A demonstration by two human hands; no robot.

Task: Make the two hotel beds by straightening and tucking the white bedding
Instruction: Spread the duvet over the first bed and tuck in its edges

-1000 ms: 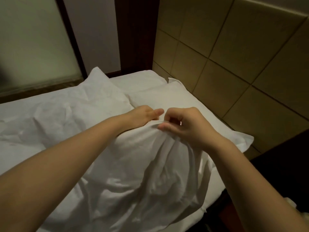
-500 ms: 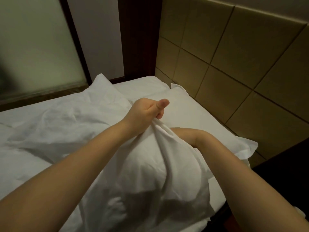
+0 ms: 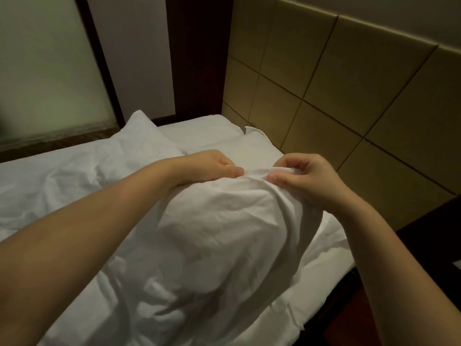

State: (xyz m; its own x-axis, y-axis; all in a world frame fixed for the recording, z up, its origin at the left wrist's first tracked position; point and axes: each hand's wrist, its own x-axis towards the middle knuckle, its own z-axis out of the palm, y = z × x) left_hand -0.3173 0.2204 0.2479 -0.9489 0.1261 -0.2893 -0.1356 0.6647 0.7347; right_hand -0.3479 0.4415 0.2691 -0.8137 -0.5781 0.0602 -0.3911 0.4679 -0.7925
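Where left hand [image 3: 212, 168], right hand [image 3: 308, 179] pinch duvet [image 3: 219, 236], cloth humps (creased).

This is a bedroom with the look of a hotel room. A bed [image 3: 212, 132] fills the lower half of the frame, made up entirely in plain white bedding [image 3: 224, 233] that lies rumpled and heaped. Along the right side, behind the head of the bed, the wall is covered with a padded headboard [image 3: 336, 96] of large tan square panels running well above the mattress. In the upper left stands a frosted glass panel [image 3: 50, 71] set in a dark wooden frame [image 3: 99, 58], with a dark wood column [image 3: 197, 58] in the corner. A dark bedside unit [image 3: 434, 221] sits at the right edge, just beside the bed.
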